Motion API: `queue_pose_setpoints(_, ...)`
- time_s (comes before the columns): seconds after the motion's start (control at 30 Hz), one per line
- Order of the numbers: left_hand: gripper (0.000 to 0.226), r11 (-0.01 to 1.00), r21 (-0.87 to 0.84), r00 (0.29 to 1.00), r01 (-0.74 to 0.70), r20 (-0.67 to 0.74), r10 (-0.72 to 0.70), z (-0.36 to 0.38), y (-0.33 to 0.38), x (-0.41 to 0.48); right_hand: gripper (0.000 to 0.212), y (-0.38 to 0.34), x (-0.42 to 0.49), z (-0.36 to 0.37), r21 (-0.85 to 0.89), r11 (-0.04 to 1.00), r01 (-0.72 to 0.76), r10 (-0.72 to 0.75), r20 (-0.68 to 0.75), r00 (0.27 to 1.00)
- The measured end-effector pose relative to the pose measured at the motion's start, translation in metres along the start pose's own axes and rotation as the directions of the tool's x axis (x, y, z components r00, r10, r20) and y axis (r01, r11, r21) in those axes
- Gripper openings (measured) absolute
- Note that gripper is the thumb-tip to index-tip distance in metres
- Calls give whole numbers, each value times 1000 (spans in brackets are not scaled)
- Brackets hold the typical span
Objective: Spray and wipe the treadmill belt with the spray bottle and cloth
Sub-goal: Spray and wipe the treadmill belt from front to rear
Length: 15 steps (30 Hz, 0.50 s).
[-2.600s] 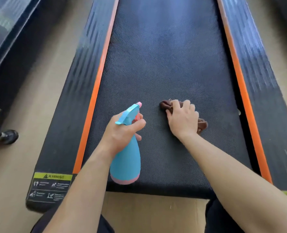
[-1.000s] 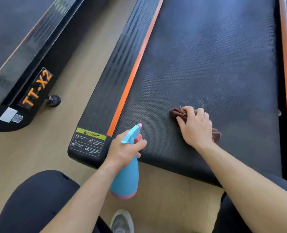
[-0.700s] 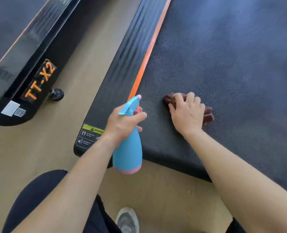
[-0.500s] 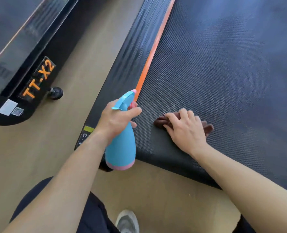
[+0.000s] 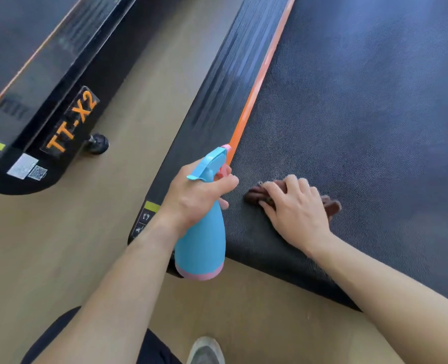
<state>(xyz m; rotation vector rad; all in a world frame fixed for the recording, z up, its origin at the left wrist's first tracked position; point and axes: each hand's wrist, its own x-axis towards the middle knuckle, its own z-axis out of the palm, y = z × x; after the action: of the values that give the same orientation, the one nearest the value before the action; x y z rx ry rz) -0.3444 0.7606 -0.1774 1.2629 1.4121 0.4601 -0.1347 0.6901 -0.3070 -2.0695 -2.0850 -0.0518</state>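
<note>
- The treadmill belt (image 5: 362,114), dark and finely textured, fills the right of the view; its near end edge runs diagonally above the tan floor (image 5: 60,245).
- A brown cloth (image 5: 330,206) lies bunched on the belt close to that near edge, pressed flat under the right hand (image 5: 296,208), whose fingers spread over it.
- The left hand (image 5: 196,198) is wrapped around the neck of a blue spray bottle (image 5: 201,248) with a pink base, held upright just left of the cloth, nozzle aimed up the belt.
- An orange stripe (image 5: 259,82) borders the belt, beside the black ribbed side rail (image 5: 217,82).
- A warning sticker (image 5: 145,219) sits on the rail's end.
- A second treadmill (image 5: 33,106) marked "TT-X2" stands to the left.
- A grey shoe (image 5: 205,350) shows at the bottom.
</note>
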Motion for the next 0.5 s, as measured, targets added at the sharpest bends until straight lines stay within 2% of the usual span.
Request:
queue_pose_setpoints(0.1, 34, 1000, -30, 1000, 7, -8, -7, -3, -2, 2, 38, 6, 56, 10, 8, 993, -122, 122, -42, 992)
queue_pose_setpoints(0.17, 34, 999, -38, 1000, -4, -19, 3, -5, -3, 2, 40, 2, 95, 16, 17, 960, -281, 281, 9, 960)
queue_pose_setpoints(0.23, 27, 998, -61, 999, -4, -32, 2, -7, -3, 2, 39, -11, 102, 18, 12, 937, -348, 348, 33, 937)
queue_pose_setpoints(0.3, 20, 998, -70, 999, 0, -41, -3, -8, -2, 2, 35, -26, 78, 15, 8, 962, -273, 273, -14, 962)
queue_pose_setpoints(0.37, 16, 998, -69, 999, 5, -36, -8, -9, 0, 1, 35, -41, 32, 10, 22, 997, -70, 71, -24, 997)
queue_pose_setpoints(0.43, 13, 998, -60, 1000, 8, -27, -10, -8, 2, 2, 37, -45, 7, 8, 56, 995, 87, -87, -11, 996)
queue_pose_setpoints(0.5, 12, 998, -56, 1000, 13, -23, -15, -9, 1, 2, 36, -36, 23, 8, 48, 991, 122, -122, -1, 993)
